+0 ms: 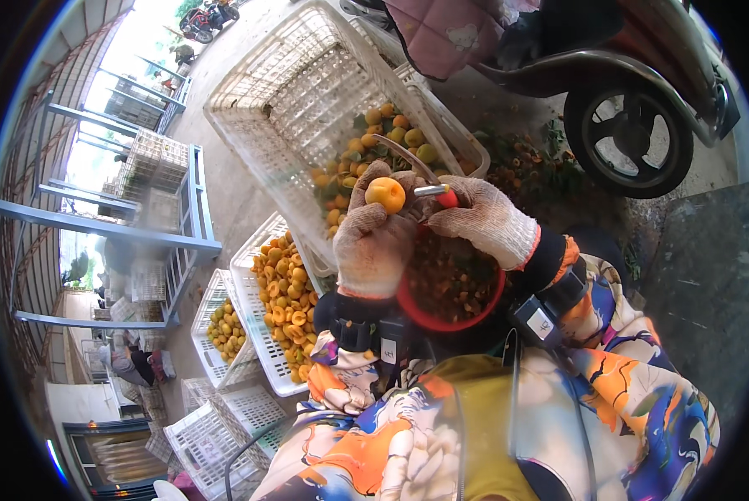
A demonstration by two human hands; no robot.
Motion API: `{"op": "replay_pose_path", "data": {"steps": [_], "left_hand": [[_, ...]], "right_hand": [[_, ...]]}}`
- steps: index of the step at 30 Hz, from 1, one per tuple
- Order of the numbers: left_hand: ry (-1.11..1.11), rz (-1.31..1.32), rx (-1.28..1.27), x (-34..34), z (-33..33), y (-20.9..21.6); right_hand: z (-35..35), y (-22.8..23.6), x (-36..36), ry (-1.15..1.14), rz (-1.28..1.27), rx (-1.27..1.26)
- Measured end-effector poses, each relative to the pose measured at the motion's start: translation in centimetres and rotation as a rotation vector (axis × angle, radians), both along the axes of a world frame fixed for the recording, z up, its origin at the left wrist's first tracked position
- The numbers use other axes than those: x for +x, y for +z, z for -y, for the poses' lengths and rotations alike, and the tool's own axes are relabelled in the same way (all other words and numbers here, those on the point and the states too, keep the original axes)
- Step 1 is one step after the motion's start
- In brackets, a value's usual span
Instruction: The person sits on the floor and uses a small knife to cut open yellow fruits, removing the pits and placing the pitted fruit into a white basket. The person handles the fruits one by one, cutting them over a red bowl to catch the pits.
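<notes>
In white work gloves, both of my hands are raised in front of me over a red bucket (450, 325) with dark brown bits in it, perhaps pits. My left hand (373, 250) is closed around an orange-yellow apricot (385, 194), with a small dark spot on its near side. My right hand (493, 224) grips a curved knife (447, 198) by its red handle. The knife's thin, hooked blade points up and left, just beyond the apricot and above my left fingers. Whether the blade touches the fruit I cannot tell.
A big white crate (261, 113), tilted toward me, holds whole apricots in its near end. To my left stand a white crate (245, 280) of opened apricots and a smaller crate (203, 338). A scooter (629, 138) stands far right, beside leafy scraps (529, 163).
</notes>
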State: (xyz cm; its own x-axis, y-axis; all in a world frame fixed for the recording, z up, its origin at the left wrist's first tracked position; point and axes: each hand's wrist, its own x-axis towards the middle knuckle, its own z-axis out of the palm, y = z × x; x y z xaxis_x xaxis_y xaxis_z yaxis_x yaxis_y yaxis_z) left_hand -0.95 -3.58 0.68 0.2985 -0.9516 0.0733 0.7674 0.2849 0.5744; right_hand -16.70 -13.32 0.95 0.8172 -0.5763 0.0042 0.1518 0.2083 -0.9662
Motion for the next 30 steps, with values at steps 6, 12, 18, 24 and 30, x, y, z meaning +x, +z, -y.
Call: {"op": "replay_pose_path", "data": {"steps": [6,12,18,24,30], "left_hand": [[0.090,0.354,0.173,-1.1,-0.2,1.8],[-0.059,0.484,0.232,-1.5,0.7,3.1],[0.059,0.127,0.175,-2.1,0.2,0.5],[0.267,0.715,0.344,-3.1,1.0,2.4],[0.214,0.231,0.259,-2.9,0.4,2.6]], "right_hand": [[0.4,-0.5,0.5,0.070,-0.431,-0.623],[0.6,-1.6,0.8,0.090,-0.570,-0.740],[-0.6,-0.6,1.6,-0.072,-0.614,-0.710],[-0.4,-1.4,2.0,-0.092,-0.746,-0.750],[-0.4,-0.9,2.1,-0.075,-0.662,-0.783]]}}
